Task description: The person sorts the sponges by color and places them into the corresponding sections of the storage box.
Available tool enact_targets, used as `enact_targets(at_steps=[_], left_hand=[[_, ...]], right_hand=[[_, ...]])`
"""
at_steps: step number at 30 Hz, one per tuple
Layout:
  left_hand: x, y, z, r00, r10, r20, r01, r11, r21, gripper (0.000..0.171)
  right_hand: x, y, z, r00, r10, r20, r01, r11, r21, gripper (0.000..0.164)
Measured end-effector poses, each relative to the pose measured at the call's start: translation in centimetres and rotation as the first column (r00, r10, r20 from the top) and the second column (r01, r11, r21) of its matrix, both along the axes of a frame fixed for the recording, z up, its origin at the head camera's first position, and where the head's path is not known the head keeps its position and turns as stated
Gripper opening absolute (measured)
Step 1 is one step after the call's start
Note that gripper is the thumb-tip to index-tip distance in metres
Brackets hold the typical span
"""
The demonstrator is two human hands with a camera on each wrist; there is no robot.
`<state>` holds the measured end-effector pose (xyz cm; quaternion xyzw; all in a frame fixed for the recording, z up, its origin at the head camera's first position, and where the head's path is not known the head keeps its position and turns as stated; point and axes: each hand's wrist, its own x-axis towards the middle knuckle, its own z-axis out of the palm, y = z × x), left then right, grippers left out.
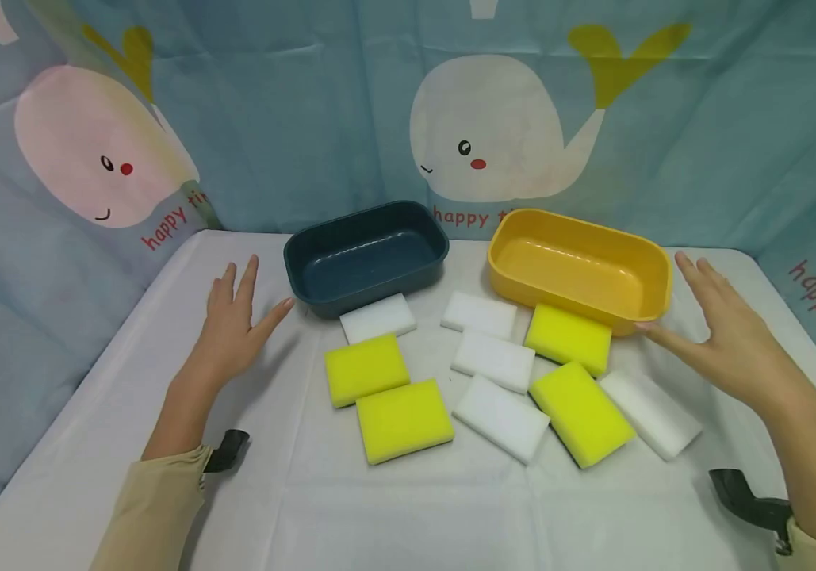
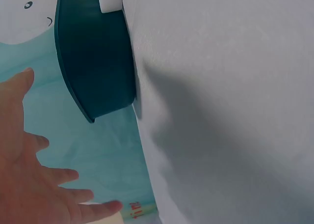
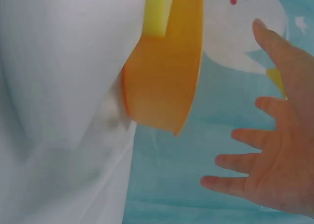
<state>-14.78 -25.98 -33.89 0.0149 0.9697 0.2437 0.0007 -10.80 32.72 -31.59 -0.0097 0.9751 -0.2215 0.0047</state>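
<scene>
My left hand (image 1: pixel 234 329) hovers with fingers spread, just left of a dark blue rectangular bin (image 1: pixel 368 295); the left wrist view shows a gap between them. On the other side my right hand (image 1: pixel 739 345), also spread and holding nothing, is at the right end of a yellow bin (image 1: pixel 557 292). Its thumb overlaps that bin's corner in the head view, but the right wrist view shows them apart. In front of the bins lie several yellow sponges (image 1: pixel 404 421) with dark undersides, and several white sponge blocks (image 1: pixel 493 361). One yellow sponge (image 1: pixel 568 339) leans against the yellow bin.
A white cloth (image 1: pixel 408 515) covers the table. Behind it hangs a blue curtain (image 1: pixel 293 119) printed with whales. Black curved camera mounts stick out from the left wrist (image 1: pixel 227 450) and the right wrist (image 1: pixel 750 500).
</scene>
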Motion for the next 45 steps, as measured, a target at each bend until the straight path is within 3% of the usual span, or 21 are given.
enact_targets(at_steps=[11,20,24,29,38,41,45], left_hand=[[-0.5,0.6,0.3,0.999,-0.043,-0.016,0.044,0.99,0.13,0.09],[-1.7,1.6,0.4,0.999,-0.038,-0.018,0.041,0.978,0.202,0.091],[-2.3,1.9,0.2,0.999,-0.024,-0.027,0.03,0.97,0.243,0.089],[-2.5,2.3,0.2,0.999,0.016,0.035,-0.027,0.948,0.317,0.086],[-2.6,2.7,-0.2,0.994,0.074,0.084,-0.105,0.88,0.463,0.074],[-2.7,2.8,-0.4,0.989,0.087,0.117,-0.137,0.837,0.53,0.072],[-2.8,3.0,-0.3,0.979,0.105,0.176,-0.194,0.752,0.63,0.071]], right_hand=[[0.7,-1.7,1.2,0.995,0.094,-0.018,-0.095,0.993,-0.065,0.102],[1.3,-2.9,1.2,0.986,0.167,-0.023,-0.168,0.984,-0.065,0.102],[1.6,-3.4,1.1,0.979,0.199,-0.05,-0.203,0.975,-0.09,0.102],[1.8,-4.3,1.0,0.973,0.225,-0.043,-0.229,0.966,-0.122,0.099],[2.2,-4.8,0.4,0.957,0.291,-0.011,-0.287,0.937,-0.199,0.086],[2.1,-4.9,0.2,0.951,0.31,-0.01,-0.305,0.929,-0.209,0.083],[2.0,-5.2,0.0,0.948,0.319,0.003,-0.312,0.927,-0.209,0.082]])
